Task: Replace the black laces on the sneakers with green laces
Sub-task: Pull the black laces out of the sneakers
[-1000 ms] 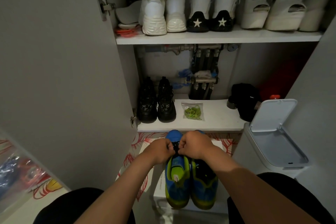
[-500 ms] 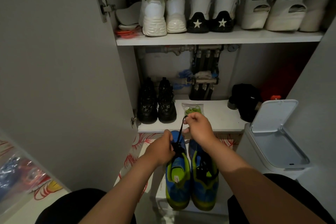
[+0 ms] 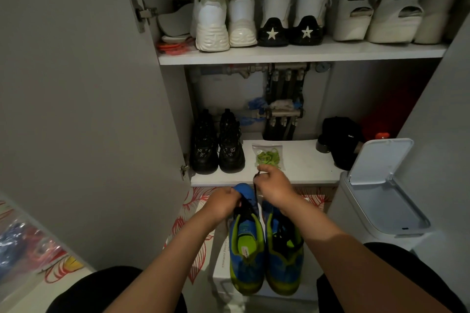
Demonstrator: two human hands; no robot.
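As right hand [image 3: 274, 185] pinches, thin black lace [image 3: 254, 186]

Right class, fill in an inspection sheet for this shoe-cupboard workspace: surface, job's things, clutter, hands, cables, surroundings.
surface: white box under the sneakers, on a patterned floor.
job's things: sneakers side by side; black lace partly pulled out of one; green laces bagged on the lower shelf.
clutter: black boots and black cap on that shelf.
hands: left hand grips one sneaker; right hand pinches the lace end, raised.
cables: nothing seen.
surroundings: open cupboard door; white shoes on the upper shelf; pipes; open-lidded bin.
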